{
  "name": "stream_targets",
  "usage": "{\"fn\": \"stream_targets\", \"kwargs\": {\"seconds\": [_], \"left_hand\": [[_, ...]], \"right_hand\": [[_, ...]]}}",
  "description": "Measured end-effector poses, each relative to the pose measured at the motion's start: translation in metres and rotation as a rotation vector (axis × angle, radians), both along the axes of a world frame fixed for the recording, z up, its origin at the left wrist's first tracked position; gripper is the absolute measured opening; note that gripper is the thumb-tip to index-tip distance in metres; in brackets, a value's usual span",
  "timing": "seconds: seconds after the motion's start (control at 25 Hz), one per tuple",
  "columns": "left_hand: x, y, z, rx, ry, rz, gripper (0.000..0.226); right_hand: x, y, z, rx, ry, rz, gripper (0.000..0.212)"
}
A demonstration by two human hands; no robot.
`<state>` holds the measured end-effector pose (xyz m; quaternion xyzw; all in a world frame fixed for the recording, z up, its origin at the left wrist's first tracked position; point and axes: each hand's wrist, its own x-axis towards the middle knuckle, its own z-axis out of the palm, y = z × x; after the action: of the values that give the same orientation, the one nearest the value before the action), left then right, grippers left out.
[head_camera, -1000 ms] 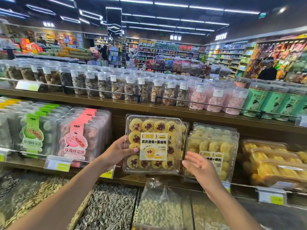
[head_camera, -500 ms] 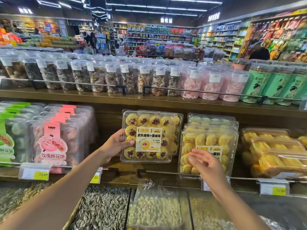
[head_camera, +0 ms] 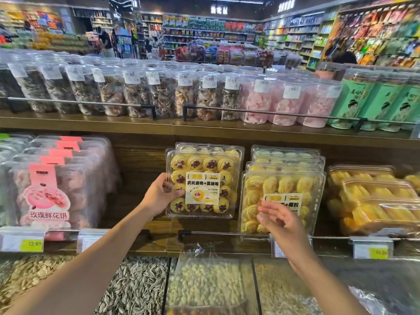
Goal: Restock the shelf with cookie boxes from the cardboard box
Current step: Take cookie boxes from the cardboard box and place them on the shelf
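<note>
1. Nearest, below the shelf's front edge, lie open bins: striped sunflower seeds (head_camera: 138,289), and just right of them a clear bag of pale kernels (head_camera: 204,285)
2. The right hand (head_camera: 279,221) is raised in front of the label of the plain yellow cookie stack (head_camera: 284,189), fingers loosely spread and holding nothing; whether it touches the front box cannot be told
3. The left hand (head_camera: 159,194) grips the left edge of the cookie box (head_camera: 202,183), thumb across its clear front, fingers behind
4. That cookie box stands upright near the middle of the lower shelf (head_camera: 204,225), behind the front rail (head_camera: 227,233), label facing out, showing yellow cookies with dark red centres; whether its lower edge rests on the board cannot be told
5. A second box of the same kind (head_camera: 209,146) stands right behind it, its top showing above
6. Towards the left end of the same shelf stands a row of pink-labelled boxes (head_camera: 50,192); towards the right end lie yellow snack packs (head_camera: 375,201)
7. Along the upper shelf (head_camera: 250,130), left to right: clear jars of dark pieces (head_camera: 136,94), pink-filled jars (head_camera: 288,101), green canisters (head_camera: 386,103)
8. Farthest off, blurred store aisles (head_camera: 204,30)
</note>
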<state>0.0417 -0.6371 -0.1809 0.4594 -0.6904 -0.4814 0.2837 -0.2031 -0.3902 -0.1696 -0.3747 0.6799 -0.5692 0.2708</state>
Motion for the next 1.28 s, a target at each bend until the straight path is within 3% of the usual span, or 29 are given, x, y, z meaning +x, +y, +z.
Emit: {"fn": "stream_targets", "kwargs": {"seconds": [0.12,0.48,0.76,0.92,1.08,1.28], "left_hand": [[-0.005,0.007,0.001,-0.104,-0.126,0.047,0.05],[-0.009,0.011,0.006,-0.127,-0.202,0.105,0.054],[0.017,0.031,0.015,-0.156,-0.24,0.056,0.095],[0.047,0.061,0.016,-0.223,-0.291,0.012,0.095],[0.076,0.099,0.013,-0.404,-0.46,-0.055,0.087],[0.109,0.145,-0.007,-0.647,-0.606,-0.186,0.078]], "right_hand": [[0.001,0.001,-0.002,0.012,-0.007,0.003,0.032],[0.008,0.003,-0.006,0.032,0.001,0.009,0.03],[0.02,0.009,-0.002,0.091,0.074,0.051,0.03],[0.043,0.023,0.002,0.135,0.16,0.066,0.036],[0.074,0.046,0.005,0.217,0.259,0.051,0.044],[0.119,0.087,-0.001,0.359,0.58,0.051,0.055]]}}
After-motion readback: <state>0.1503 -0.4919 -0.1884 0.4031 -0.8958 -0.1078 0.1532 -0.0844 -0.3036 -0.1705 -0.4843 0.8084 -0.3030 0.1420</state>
